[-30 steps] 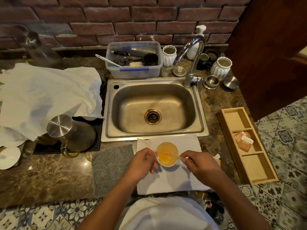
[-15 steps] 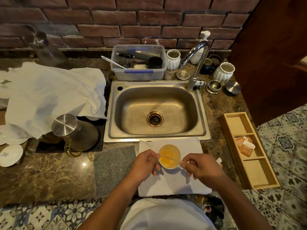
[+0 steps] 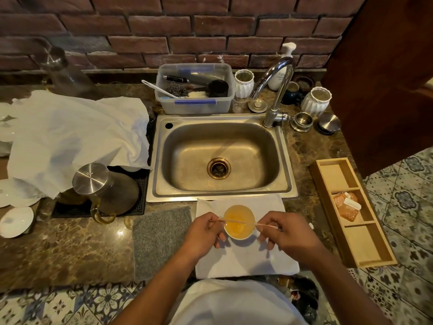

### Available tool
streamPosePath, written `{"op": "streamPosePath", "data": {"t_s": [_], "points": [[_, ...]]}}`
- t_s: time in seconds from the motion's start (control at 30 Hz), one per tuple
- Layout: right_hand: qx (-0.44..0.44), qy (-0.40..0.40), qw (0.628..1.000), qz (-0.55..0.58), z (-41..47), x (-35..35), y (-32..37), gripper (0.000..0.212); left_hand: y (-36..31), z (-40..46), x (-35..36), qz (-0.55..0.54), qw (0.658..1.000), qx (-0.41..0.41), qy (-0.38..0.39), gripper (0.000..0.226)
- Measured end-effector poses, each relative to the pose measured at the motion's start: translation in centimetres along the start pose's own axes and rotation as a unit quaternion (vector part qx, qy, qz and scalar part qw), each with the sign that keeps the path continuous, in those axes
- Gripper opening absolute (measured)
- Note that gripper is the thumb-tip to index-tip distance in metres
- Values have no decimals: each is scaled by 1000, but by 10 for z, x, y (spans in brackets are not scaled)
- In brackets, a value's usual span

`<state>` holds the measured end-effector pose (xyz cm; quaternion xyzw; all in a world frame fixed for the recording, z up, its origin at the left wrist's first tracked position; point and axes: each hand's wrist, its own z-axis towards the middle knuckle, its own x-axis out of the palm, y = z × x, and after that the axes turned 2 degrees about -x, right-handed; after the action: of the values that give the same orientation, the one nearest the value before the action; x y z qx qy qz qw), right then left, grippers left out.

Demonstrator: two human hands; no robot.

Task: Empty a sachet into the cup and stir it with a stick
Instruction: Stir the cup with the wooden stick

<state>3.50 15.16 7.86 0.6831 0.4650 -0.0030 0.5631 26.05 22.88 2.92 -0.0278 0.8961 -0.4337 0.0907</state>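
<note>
A small white cup holding orange-yellow liquid stands on a white cloth in front of the sink. My left hand wraps the cup's left side. My right hand pinches a thin pale stick, whose far end lies across the liquid towards the cup's left rim. Orange sachets lie in the middle compartment of a wooden tray at the right. No sachet is in either hand.
A steel sink with a tap lies just behind the cup. A grey mat and a lidded glass jug are to the left, the wooden tray to the right, a plastic tub behind.
The stick's tip has swung across the liquid from the middle towards the left rim. Both hands stay at the cup. The camera has tilted slightly, shifting the scene down.
</note>
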Motion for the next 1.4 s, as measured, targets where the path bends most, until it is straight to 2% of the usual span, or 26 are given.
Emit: {"op": "streamPosePath", "data": {"t_s": [0.17, 0.33, 0.43, 0.53, 0.63, 0.7, 0.9, 1.17, 1.4], "points": [[28, -55, 997, -55, 3, -4, -7, 15, -1, -1, -1, 10, 1000, 2, -6, 28], [33, 13, 996, -84, 2, -9, -7, 24, 1, 1, -1, 21, 1000, -3, -7, 27], [47, 22, 995, -80, 6, -6, -6, 16, 1, 1, -1, 26, 1000, -1, -6, 27], [66, -16, 995, -79, 11, 2, -5, 9, 0, 1, -1, 28, 1000, -1, -6, 27], [83, -73, 988, -105, 17, 13, -6, 15, 0, 1, -1, 17, 1000, 0, -6, 28], [95, -84, 986, -105, 21, 20, -6, 15, 0, 1, -1, 16, 1000, 0, -6, 28], [53, -98, 971, -210, 27, 36, -8, 25, 3, 2, -2, 9, 1000, 7, -2, 26], [37, -38, 968, -244, 23, 42, -12, 26, 7, 4, -1, 8, 1000, 11, -3, 26], [30, -55, 960, -272, 31, 43, -8, 27, 8, 5, -1, -6, 1000, 10, -2, 25]]}}
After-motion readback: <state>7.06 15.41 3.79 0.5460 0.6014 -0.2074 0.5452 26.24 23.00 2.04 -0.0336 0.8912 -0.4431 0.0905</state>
